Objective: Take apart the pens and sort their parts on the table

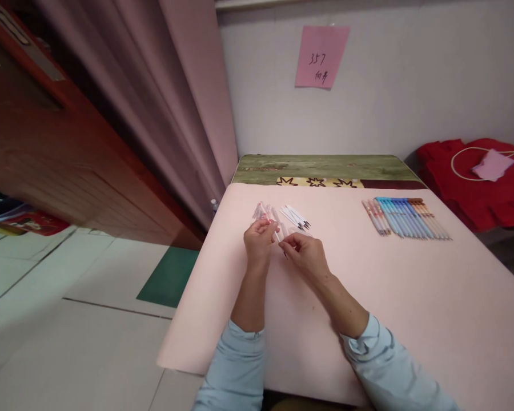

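My left hand (259,240) and my right hand (305,254) meet over the far left part of a pale pink table cover (368,297). Both have their fingers pinched round a thin pen part (278,236) held between them; its exact shape is too small to make out. Just beyond the hands lies a small heap of clear pen barrels (263,212) and a fan of thin white refills with dark tips (296,217).
A row of several finished pens (405,217), pink, blue and brownish, lies at the far right of the cover. Behind it shows a green wooden tabletop (321,166). Red cloth with a pink slip (475,177) sits right; a curtain and wooden door stand left.
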